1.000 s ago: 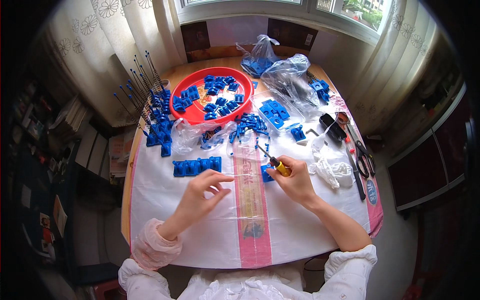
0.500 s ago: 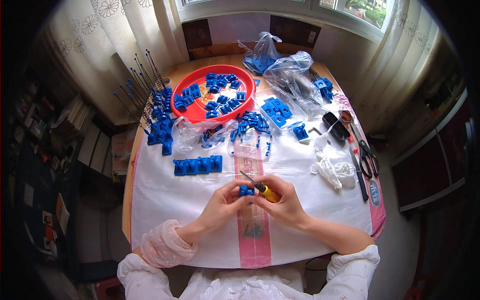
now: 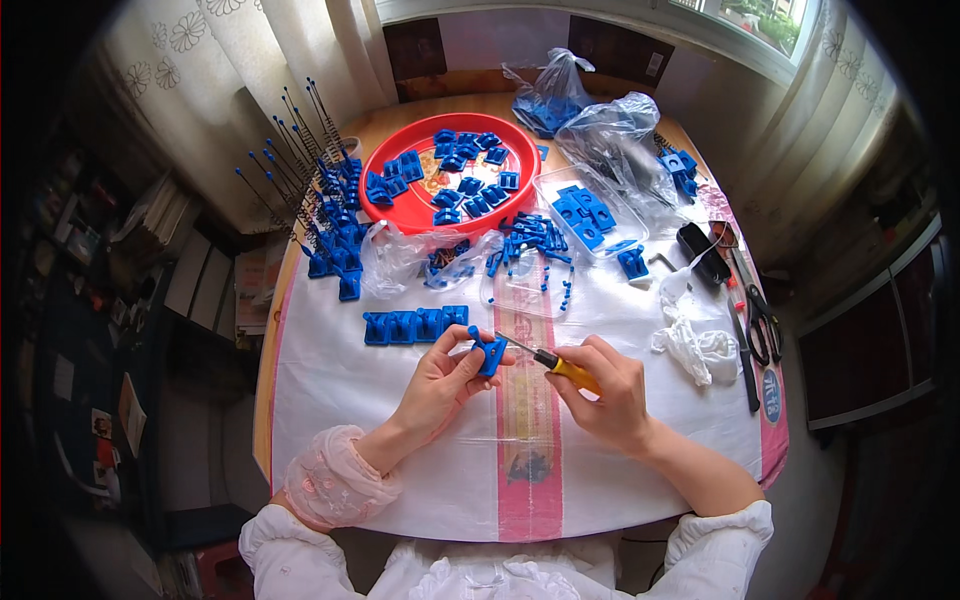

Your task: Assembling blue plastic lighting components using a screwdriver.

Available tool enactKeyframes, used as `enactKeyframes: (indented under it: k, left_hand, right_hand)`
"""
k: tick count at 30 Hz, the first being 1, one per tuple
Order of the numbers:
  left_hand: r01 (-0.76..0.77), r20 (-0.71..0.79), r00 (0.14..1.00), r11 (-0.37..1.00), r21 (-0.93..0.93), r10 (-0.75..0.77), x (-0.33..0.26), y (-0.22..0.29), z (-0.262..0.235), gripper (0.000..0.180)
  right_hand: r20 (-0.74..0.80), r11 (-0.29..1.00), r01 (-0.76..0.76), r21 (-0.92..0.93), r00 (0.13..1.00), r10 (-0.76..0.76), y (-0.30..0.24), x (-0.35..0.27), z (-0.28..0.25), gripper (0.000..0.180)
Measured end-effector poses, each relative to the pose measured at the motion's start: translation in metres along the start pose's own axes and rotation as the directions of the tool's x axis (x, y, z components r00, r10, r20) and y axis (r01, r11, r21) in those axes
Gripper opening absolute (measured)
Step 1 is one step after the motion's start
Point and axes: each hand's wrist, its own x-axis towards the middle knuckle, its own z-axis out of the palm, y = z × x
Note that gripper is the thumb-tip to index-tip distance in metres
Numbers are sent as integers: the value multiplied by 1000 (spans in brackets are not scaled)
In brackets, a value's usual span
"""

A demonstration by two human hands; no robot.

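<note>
Between the fingertips of my left hand (image 3: 440, 385) is a small blue plastic part (image 3: 489, 354), tilted, with a knob sticking up from it. My right hand (image 3: 612, 392) grips a screwdriver (image 3: 570, 372) by its yellow handle. The thin metal shaft points at the blue part, its tip at or very close to that part's side; I cannot tell whether they touch. Just beyond my left hand, a row of several blue assembled parts (image 3: 402, 325) lies on the white sheet (image 3: 420, 490).
A red round tray (image 3: 372, 160) with several blue pieces sits at the back. Upright blue parts with springs (image 3: 335, 225) crowd the left edge. Small blue pieces (image 3: 535, 237) lie mid-table. Scissors (image 3: 765, 328), a knife (image 3: 745, 365) and white cloth (image 3: 695, 335) are at the right.
My hands have moved apart. The left has turned the blue part to show its broader side, while the right has drawn back rightward with the screwdriver. The whole view has shifted slightly.
</note>
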Motion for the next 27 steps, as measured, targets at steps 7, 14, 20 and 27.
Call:
enactKeyframes:
  k: [7,14,20,27]
  left_hand:
    - [34,-34,999,999,-18,-34,0,9,7,25]
    - [24,-69,997,999,-21,-26,1,9,0,22]
    - [13,-66,998,999,-33,-15,0,7,-2,22]
    - [19,-70,997,997,-69,-24,1,7,-1,24]
  right_hand:
    - [2,994,14,-106,1000,-14,7,0,1,26]
    - [54,977,77,-199,996,-68,-2,1,-2,26]
    - [41,959,117,-258,993,-111,-1,2,-4,25]
    - [52,928,182,-325,983,-175,0,2,-4,28]
